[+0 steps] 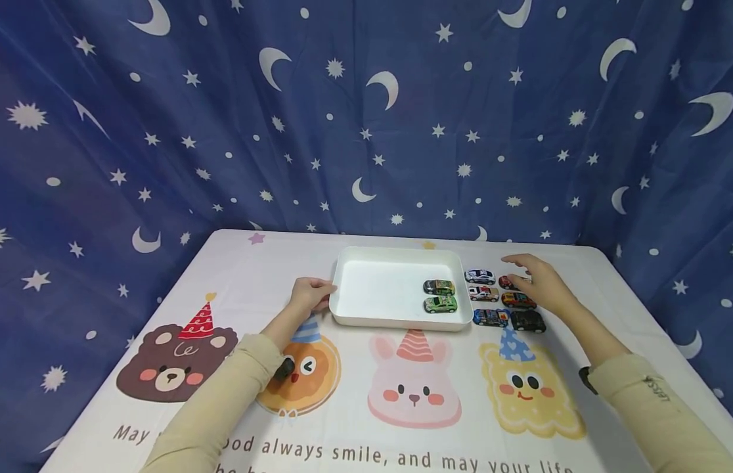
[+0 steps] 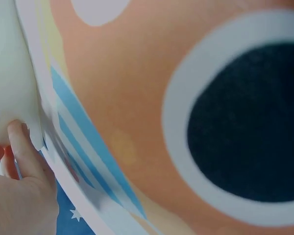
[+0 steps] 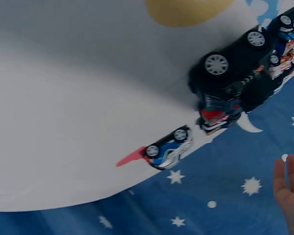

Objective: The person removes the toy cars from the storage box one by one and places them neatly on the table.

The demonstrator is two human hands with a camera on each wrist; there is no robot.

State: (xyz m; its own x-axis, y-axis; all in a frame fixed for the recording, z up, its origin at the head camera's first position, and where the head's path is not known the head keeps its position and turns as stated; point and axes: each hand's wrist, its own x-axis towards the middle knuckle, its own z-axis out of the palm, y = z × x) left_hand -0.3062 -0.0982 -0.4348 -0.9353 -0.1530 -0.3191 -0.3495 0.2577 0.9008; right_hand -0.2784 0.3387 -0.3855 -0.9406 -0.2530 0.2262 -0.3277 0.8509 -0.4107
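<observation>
A white rectangular tray [image 1: 378, 322] lies on the table with a dark patterned toy car [image 1: 439, 287] and a green toy car [image 1: 440, 304] at its right end. My left hand [image 1: 310, 295] pinches the tray's left edge; in the left wrist view its fingers bend at the tray wall [image 2: 12, 73]. Over the toy cars to the right of the tray hovers my right hand [image 1: 540, 282], fingers extended and nothing held. It partly covers a red toy car [image 1: 505, 282]. Beside that are an orange-red car [image 1: 519, 300] and a black car [image 1: 529, 321].
A white-and-blue car [image 1: 480, 276], a white-and-orange car [image 1: 483, 293] and a blue car [image 1: 491, 318] stand along the tray's right side. In the right wrist view, a blue-and-white car [image 3: 169, 147] sits apart from the cluster. A starry blue curtain [image 1: 366, 131] hangs behind the table.
</observation>
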